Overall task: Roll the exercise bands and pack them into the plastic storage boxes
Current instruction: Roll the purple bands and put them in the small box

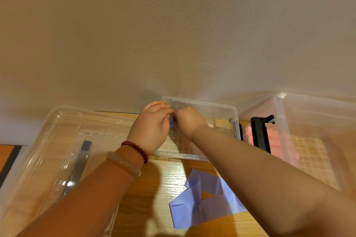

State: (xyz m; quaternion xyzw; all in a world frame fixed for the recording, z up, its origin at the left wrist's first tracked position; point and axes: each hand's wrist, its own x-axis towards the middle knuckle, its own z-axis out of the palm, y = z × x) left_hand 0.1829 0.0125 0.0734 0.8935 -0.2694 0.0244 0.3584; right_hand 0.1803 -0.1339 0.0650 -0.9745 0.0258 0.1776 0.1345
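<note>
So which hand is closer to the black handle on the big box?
Right. The right hand is over the small clear box, left of the black handle. The left hand is farther left, beside it; both pinch a blue band.

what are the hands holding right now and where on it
Both the left hand and right hand pinch a blue band between them; only a small bit shows, so which part cannot be told.

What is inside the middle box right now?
The middle box shows only its clear gridded floor. The left hand and right hand, pinching a blue band, cover its left part.
</note>
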